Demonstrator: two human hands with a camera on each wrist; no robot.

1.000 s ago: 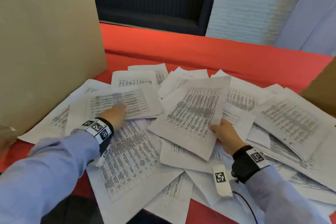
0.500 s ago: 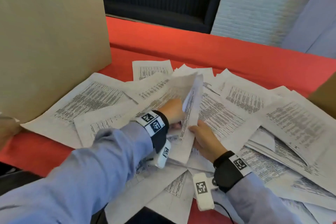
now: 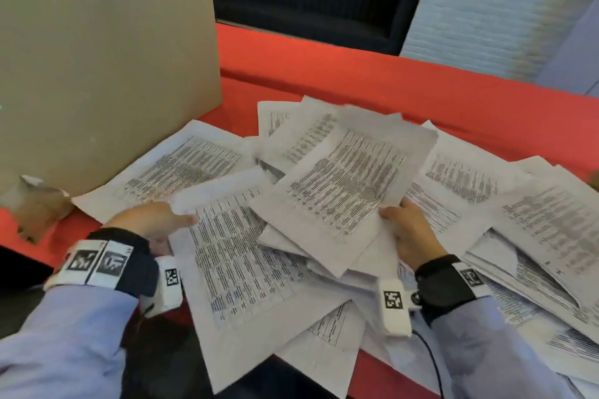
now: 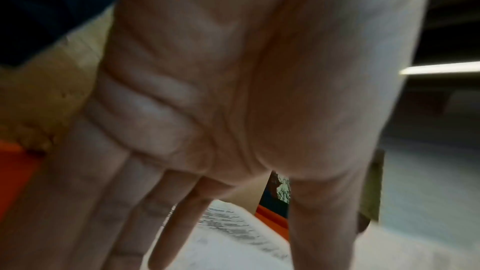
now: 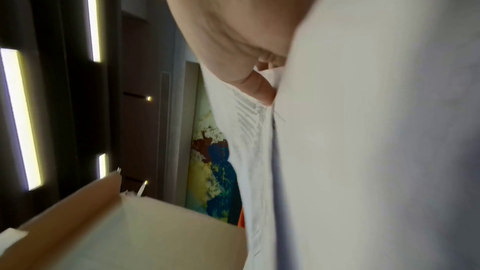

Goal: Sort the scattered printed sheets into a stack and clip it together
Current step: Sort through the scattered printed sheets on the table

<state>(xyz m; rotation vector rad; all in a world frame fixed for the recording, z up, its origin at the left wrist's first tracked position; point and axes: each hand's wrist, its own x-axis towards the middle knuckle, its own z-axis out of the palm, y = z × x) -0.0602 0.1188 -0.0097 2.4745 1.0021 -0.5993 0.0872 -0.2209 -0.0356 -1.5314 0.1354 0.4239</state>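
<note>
Big tan cardboard panel (image 3: 103,61) stands upright along the left edge of the red table (image 3: 356,81), and right beside it the printed sheets (image 3: 538,223) sprawl loose and overlapping, from the panel's foot across to the right edge, some hanging over the near edge. Not one squared stack among them yet. A second cardboard box (image 5: 135,231) shows in the right wrist view, low and pale.

Now the held bundle (image 3: 343,185): a few sheets lifted off the pile at the middle of the table, tilted, printed tables facing up. The right hand (image 3: 411,236) has it by the near right corner, thumb on top, fingers tucked under the paper, a firm pinch. The wrist view confirms it, thumb pressed onto the page edge.

Over on the left, the left hand (image 3: 152,220) reaches at a long sheet (image 3: 233,262) that runs toward the near edge. Its fingers are straight and spread in the wrist view, tips down on paper, thumb at the sheet's far corner, nothing gripped.
</note>
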